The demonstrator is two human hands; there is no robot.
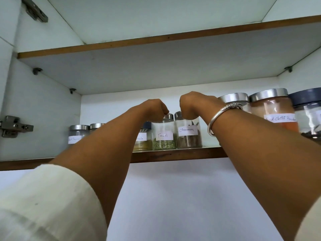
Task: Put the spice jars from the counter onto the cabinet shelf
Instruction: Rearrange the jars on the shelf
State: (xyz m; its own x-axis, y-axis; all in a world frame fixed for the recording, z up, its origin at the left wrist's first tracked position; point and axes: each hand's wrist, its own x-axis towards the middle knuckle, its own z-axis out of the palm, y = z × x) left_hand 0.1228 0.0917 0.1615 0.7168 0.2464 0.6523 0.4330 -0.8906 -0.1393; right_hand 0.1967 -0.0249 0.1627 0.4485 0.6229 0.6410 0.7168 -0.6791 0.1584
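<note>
Both arms reach up to the cabinet shelf (182, 153). My left hand (154, 108) grips the steel lid of the jar labelled Fennel (164, 138), which holds green seeds. My right hand (192, 105), a silver bangle on its wrist, grips the top of the jar labelled Cinnamon (188, 136) with brown sticks inside. Both jars stand upright side by side at the shelf's front edge. My fingers are hidden behind the backs of my hands.
Left of the Fennel jar stand a masala jar (142, 140) and two steel-lidded jars (77, 134). To the right are a red chilli powder jar (274, 110), another steel-lidded jar (232, 99) and a dark-lidded jar (309, 115). An upper shelf (156, 40) hangs above.
</note>
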